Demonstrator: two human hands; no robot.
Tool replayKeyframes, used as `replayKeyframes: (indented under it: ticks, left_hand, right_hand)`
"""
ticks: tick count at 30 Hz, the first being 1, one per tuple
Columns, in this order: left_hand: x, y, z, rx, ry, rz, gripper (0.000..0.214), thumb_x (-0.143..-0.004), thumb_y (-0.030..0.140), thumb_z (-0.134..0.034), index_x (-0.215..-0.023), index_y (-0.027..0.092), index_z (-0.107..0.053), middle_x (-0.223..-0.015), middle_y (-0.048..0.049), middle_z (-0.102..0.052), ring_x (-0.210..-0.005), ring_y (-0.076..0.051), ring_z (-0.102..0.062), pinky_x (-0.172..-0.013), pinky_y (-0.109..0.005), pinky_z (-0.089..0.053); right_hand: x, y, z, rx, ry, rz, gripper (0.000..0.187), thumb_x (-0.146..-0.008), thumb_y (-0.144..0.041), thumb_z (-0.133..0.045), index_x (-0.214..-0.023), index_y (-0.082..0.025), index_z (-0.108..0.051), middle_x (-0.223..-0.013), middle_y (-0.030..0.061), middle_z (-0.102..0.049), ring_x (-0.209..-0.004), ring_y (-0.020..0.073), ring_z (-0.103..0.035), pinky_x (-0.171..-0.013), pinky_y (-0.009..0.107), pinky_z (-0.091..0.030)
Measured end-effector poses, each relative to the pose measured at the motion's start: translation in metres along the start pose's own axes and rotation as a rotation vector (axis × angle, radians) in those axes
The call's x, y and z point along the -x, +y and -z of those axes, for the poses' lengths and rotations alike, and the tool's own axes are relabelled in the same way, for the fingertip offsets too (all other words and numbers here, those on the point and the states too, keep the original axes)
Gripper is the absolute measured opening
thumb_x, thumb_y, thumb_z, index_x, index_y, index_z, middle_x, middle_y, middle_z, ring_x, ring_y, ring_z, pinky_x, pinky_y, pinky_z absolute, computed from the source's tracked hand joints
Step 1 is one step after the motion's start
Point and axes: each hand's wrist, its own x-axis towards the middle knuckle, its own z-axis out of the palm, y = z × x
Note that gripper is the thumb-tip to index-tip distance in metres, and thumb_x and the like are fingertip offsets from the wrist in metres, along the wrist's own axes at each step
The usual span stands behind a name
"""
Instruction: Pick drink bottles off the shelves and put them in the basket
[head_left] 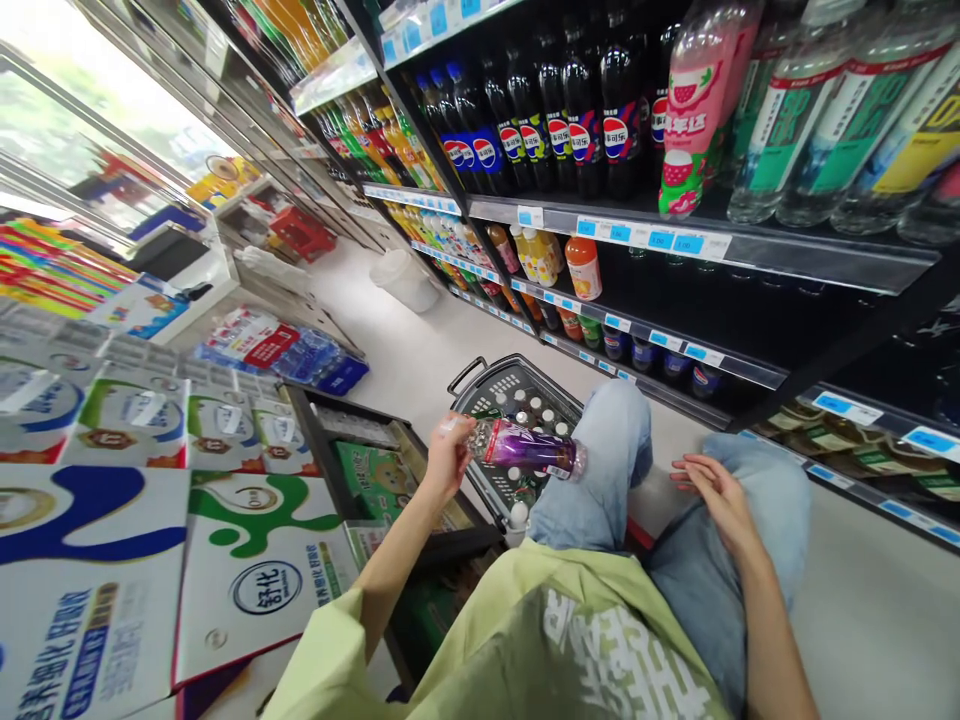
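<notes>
My left hand (448, 452) is closed around the cap end of a plastic bottle (529, 447) with a purple label, held sideways. Beneath the bottle, on the floor, is a grey shopping basket (491, 385) with several white-capped bottles (534, 403) in it. The basket's far side and handle show; my knee and the held bottle cover part of it. Over my right knee, my right hand (712, 490) hangs with its fingers loosely stretched and nothing in them.
Shelves of drinks run along the right, with cola bottles (585, 120) and a pink bottle (694, 110) above a shelf edge (652, 235). Milk cartons (255, 560) are stacked at the left. A shrink-wrapped water pack (281, 350) and a white bin (405, 280) stand further off.
</notes>
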Motion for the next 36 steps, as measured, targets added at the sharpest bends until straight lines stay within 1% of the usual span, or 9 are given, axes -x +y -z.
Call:
replayKeyframes:
  ticks: [2,4,7,9,14,20,23,29,36]
  left_hand:
    - [-0.007,-0.003,0.009,-0.130,0.045,-0.077,0.041,-0.071,0.046,-0.078,-0.076,0.022,-0.045,-0.056,0.0108,-0.039,-0.038,-0.004,-0.026,-0.035,-0.017,-0.018]
    - [-0.016,-0.011,0.016,-0.373,0.050,-0.204,0.041,-0.073,0.049,-0.079,-0.079,0.022,-0.050,-0.057,0.0094,-0.045,-0.041,-0.007,-0.036,-0.040,-0.020,-0.029]
    - [-0.037,-0.035,0.028,-0.800,0.010,-0.451,0.035,-0.074,0.046,-0.078,-0.080,0.021,-0.055,-0.070,0.0025,-0.058,-0.061,-0.014,-0.055,-0.060,-0.025,-0.045]
    - [-0.054,-0.056,0.038,-0.993,-0.031,-0.514,0.029,-0.077,0.042,-0.074,-0.079,0.021,-0.053,-0.080,-0.0011,-0.063,-0.076,-0.018,-0.060,-0.073,-0.029,-0.049]
    - [-0.083,-0.107,0.071,-1.260,-0.144,-0.338,0.024,-0.081,0.037,-0.072,-0.084,0.021,-0.054,-0.094,-0.0063,-0.068,-0.093,-0.024,-0.067,-0.088,-0.035,-0.051]
    - [-0.077,-0.149,0.097,-1.338,-0.222,-0.241,0.023,-0.084,0.037,-0.073,-0.090,0.021,-0.058,-0.101,-0.0068,-0.070,-0.094,-0.024,-0.069,-0.084,-0.033,-0.051]
    - [-0.079,-0.160,0.103,-1.361,-0.239,-0.216,0.022,-0.086,0.037,-0.072,-0.092,0.021,-0.058,-0.102,-0.0071,-0.070,-0.094,-0.024,-0.069,-0.085,-0.033,-0.051]
    - [-0.089,-0.164,0.116,-1.406,-0.309,-0.215,0.024,-0.087,0.037,-0.073,-0.098,0.020,-0.060,-0.105,-0.0081,-0.068,-0.097,-0.024,-0.068,-0.089,-0.034,-0.052]
    - [-0.082,-0.181,0.122,-1.467,-0.428,-0.197,0.024,-0.083,0.032,-0.071,-0.100,0.021,-0.057,-0.113,-0.0087,-0.064,-0.095,-0.025,-0.069,-0.087,-0.033,-0.052]
  right_hand:
    - [0.000,0.000,0.000,0.010,-0.003,0.003,0.061,-0.072,-0.074,-0.086,-0.106,-0.024,-0.072,-0.106,0.0123,-0.082,-0.090,0.0301,-0.079,-0.081,0.044,-0.066]
    - [0.000,0.002,0.001,0.016,-0.005,0.002,0.062,-0.072,-0.074,-0.085,-0.106,-0.025,-0.072,-0.106,0.0126,-0.082,-0.091,0.0305,-0.079,-0.081,0.044,-0.066]
    - [-0.001,0.005,0.001,0.006,-0.008,-0.003,0.062,-0.072,-0.075,-0.085,-0.106,-0.024,-0.073,-0.107,0.0129,-0.082,-0.093,0.0310,-0.079,-0.083,0.045,-0.065]
    - [-0.001,0.007,0.001,-0.003,-0.005,-0.001,0.061,-0.073,-0.074,-0.085,-0.106,-0.024,-0.073,-0.106,0.0131,-0.082,-0.093,0.0311,-0.079,-0.083,0.045,-0.065]
    - [0.000,0.006,0.000,-0.012,-0.001,0.007,0.062,-0.073,-0.075,-0.085,-0.106,-0.024,-0.074,-0.107,0.0129,-0.081,-0.091,0.0299,-0.078,-0.085,0.045,-0.064]
    - [0.000,0.002,-0.002,0.000,0.002,-0.002,0.063,-0.071,-0.075,-0.086,-0.105,-0.023,-0.074,-0.106,0.0136,-0.082,-0.090,0.0293,-0.078,-0.082,0.043,-0.065]
    - [0.000,0.002,-0.002,0.016,0.000,-0.001,0.062,-0.071,-0.075,-0.086,-0.105,-0.023,-0.074,-0.106,0.0135,-0.082,-0.090,0.0294,-0.078,-0.082,0.043,-0.066]
    - [0.001,0.003,-0.001,0.048,-0.003,-0.001,0.061,-0.073,-0.075,-0.084,-0.105,-0.025,-0.073,-0.106,0.0129,-0.082,-0.090,0.0294,-0.079,-0.082,0.044,-0.065]
    - [-0.001,0.004,0.000,0.074,-0.007,-0.020,0.062,-0.073,-0.076,-0.084,-0.106,-0.025,-0.073,-0.108,0.0131,-0.082,-0.091,0.0297,-0.079,-0.083,0.044,-0.065]
